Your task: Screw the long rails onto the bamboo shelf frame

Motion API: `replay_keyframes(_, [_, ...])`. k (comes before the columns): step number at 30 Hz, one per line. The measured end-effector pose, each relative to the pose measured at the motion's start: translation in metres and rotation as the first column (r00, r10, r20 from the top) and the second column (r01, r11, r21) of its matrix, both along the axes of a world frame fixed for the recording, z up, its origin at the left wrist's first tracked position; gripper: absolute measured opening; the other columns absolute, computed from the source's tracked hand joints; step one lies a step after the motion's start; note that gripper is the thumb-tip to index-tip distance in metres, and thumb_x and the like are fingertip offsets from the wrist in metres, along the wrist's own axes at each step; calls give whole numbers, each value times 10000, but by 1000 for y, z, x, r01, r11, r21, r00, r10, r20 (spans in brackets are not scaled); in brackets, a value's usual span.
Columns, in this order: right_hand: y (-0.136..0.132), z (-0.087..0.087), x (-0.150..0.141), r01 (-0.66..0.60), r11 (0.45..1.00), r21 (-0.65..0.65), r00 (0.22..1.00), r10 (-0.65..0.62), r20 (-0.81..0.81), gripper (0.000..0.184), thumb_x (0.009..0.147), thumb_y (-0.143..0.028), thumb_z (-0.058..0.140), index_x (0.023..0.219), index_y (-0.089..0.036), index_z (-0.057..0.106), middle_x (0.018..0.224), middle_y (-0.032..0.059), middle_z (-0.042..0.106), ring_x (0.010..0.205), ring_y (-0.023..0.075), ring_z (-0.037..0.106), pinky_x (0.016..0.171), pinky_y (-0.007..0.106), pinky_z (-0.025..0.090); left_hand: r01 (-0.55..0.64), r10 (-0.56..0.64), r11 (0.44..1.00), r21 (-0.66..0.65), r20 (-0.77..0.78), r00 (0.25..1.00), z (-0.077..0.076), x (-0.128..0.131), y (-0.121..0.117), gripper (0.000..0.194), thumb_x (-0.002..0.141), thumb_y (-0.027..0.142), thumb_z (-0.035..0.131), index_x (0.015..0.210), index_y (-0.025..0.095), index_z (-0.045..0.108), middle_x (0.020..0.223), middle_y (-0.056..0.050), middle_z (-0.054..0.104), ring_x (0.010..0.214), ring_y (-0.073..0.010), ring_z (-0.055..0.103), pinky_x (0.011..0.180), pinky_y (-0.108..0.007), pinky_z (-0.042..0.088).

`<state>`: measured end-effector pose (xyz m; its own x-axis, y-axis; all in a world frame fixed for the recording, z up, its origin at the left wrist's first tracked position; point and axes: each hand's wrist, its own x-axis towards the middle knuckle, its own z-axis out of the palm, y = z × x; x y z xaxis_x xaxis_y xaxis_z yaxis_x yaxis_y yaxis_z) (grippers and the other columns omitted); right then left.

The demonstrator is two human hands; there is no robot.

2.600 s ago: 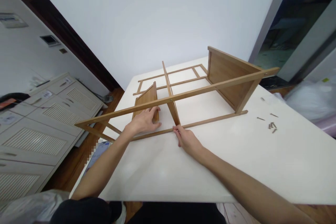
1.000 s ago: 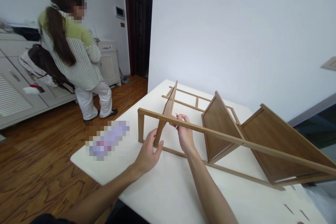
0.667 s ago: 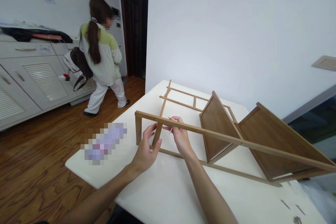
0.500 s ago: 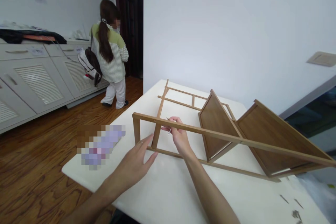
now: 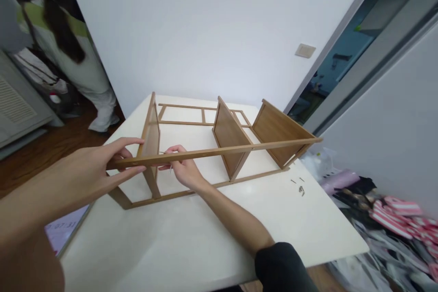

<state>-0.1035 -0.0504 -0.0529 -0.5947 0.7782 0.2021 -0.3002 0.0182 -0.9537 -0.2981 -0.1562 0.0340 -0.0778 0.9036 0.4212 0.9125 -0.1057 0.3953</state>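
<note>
A brown wooden shelf frame point(image 5: 236, 149) lies on its side on the white table point(image 5: 191, 242), with slanted shelf panels between its rails. At its left end, my left hand point(image 5: 102, 164) grips the upper rail, thumb below and fingers over it. Inside the frame, just right of the left panel point(image 5: 151, 130), is my right hand point(image 5: 185, 169). Its closed fingers hold a thin metal piece point(image 5: 170, 170), too small to name for certain. The upper rail partly covers these fingers.
Several screws point(image 5: 301, 189) lie on the table's right side. A flat screen-like thing point(image 5: 66, 228) is at the left edge. Clothes and plastic bags point(image 5: 393, 223) are heaped at the right. A person point(image 5: 68, 50) stands by the cabinet at the far left. A wall rises behind the table.
My view has swung to the right. My left hand has gone from beside the frame to gripping its upper rail. The right hand still holds the thin metal piece inside the frame.
</note>
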Motion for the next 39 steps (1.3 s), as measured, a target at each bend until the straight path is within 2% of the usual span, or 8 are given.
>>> replay_keyframes(4, [2,2,7,-12,1000,3,1000,12,12,615,773,-829,699,957,-274,510,783,-51,679,751,199,765,822,418,652,117,-124,984,-131,-49,991,22,10,-7,496,887,512,730,1359,377,660,984,15,820,790,-240,778,703,-314,583])
replay_keyframes(9, [5,7,10,11,1000,28,997,-13,79,483,892,-726,661,988,-266,551,838,-47,677,794,176,752,849,367,625,233,-227,951,-204,53,972,38,16,-3,305,929,367,707,1230,328,723,1026,22,807,838,-186,759,772,-259,555])
replay_keyframes(15, [-1,16,15,8,998,63,981,-20,191,460,922,-709,638,1009,-264,558,879,-18,744,798,194,756,845,357,591,221,-216,954,-204,49,975,41,19,-10,202,932,297,717,1133,290,714,828,42,749,733,-163,695,654,-253,449])
replay_keyframes(24, [-9,30,16,-54,998,7,976,52,210,501,875,-754,656,986,-289,506,848,29,818,756,229,766,745,364,584,267,-272,936,-228,6,962,40,26,-28,224,941,323,707,1165,321,710,876,53,772,712,-166,689,647,-267,429])
replay_keyframes(30, [-26,29,46,91,979,185,942,-145,302,467,925,-714,635,967,-254,565,828,59,808,754,221,758,699,342,586,322,-318,921,-218,56,946,39,19,-24,235,946,332,697,1179,308,711,964,28,796,786,-180,731,703,-274,495])
replay_keyframes(35, [-62,29,81,29,976,217,915,-113,387,318,1005,-548,624,996,-230,621,912,86,815,706,194,765,666,328,638,397,-382,896,-200,110,918,34,11,-19,321,949,371,694,1267,321,690,1047,24,789,858,-181,744,793,-272,544])
replay_keyframes(37, [-78,39,87,2,942,336,894,-152,421,180,1041,-423,604,1022,-246,627,948,67,818,744,185,788,600,275,631,415,-399,888,-201,114,910,33,10,-18,331,960,358,676,1289,330,678,1057,23,785,880,-180,744,778,-259,539])
replay_keyframes(39, [-91,55,87,-18,836,548,881,-246,404,75,1051,-309,596,1067,-250,640,952,46,820,807,178,806,582,235,630,437,-421,871,-226,118,899,35,9,-18,343,977,345,646,1319,318,657,1063,10,780,893,-177,738,752,-249,527])
